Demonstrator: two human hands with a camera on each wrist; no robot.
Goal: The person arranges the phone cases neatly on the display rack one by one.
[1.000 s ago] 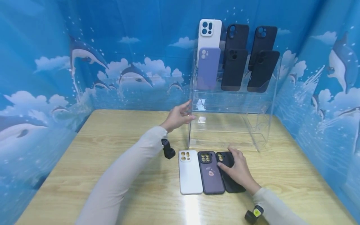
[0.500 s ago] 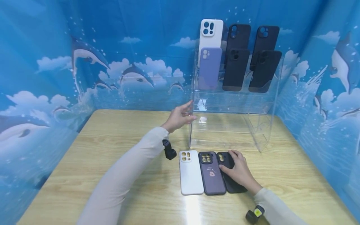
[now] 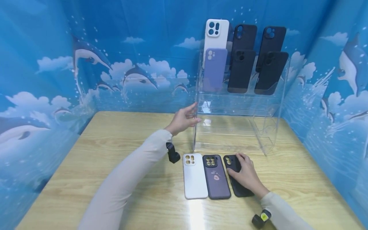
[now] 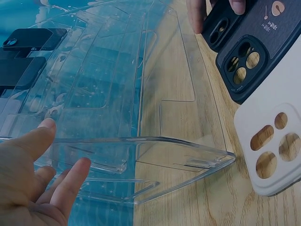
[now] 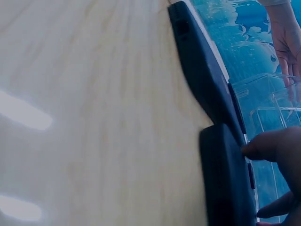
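Observation:
In the head view my left hand (image 3: 184, 119) holds the left side edge of a clear acrylic display stand (image 3: 235, 148), thumb in front. The left wrist view shows the thumb and fingers on either side of that clear panel (image 4: 188, 146). My right hand (image 3: 247, 172) grips a black phone case (image 3: 241, 188) lying flat on the table, thumb on its left edge and fingers at its upper right. To its left lie a dark purple phone case (image 3: 217, 185) with a small pink print and a white phone case (image 3: 195, 182), all with camera cutouts at the far end.
On the stand's upper tiers lean a white case (image 3: 217, 40), a lavender case (image 3: 215, 68) and several black cases (image 3: 241, 72). The wooden table (image 3: 120, 147) ends at a blue dolphin-print curtain (image 3: 143, 48) behind and on both sides.
The black case has slid slightly right under my right hand, and a narrow gap now shows between it and the purple case. My left hand stays at the stand's edge.

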